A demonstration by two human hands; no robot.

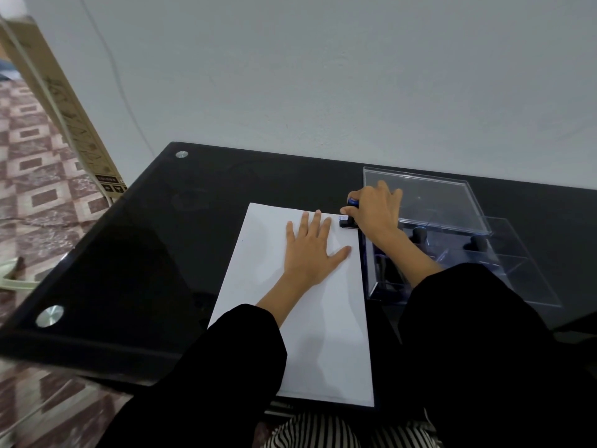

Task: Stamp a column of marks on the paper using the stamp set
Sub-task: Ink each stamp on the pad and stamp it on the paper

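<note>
Table point(129, 253) first: black glass, glossy, so we'd rate slip as risk no. 1. The paper point(290, 334), a white sheet running lengthwise away from the person w/ its near end at the table's front edge, has little to grip on. Just beside its right long edge sits the clear box point(523, 276) of the stamp set, lid point(436, 202) propped open at the back, at least two dark stamps point(419, 234) standing inside. The right forearm crosses over the box's near-left corner. We reckon a careless pull back could knock box or lid.

Then the left hand point(310, 250): flat on the sheet's upper half, fingers straight & spread, thumb out to the right. It's the only hold-down we see. If it presses unevenly, the sheet could swivel & the column drift off straight.

Next the right hand point(376, 211), fingers curled round the stamp point(349, 221) & clamped on its blue handle, black base down at the sheet's far right corner. The base seems to sit right at the edge, maybe partly off the paper; we can't tell. If so, the mark gets cut off or inks the glass. Tilted press = patchy print; sliding on the lift = smear. No marks show lower down, so by our reading nearly the whole column is left to do.
</note>
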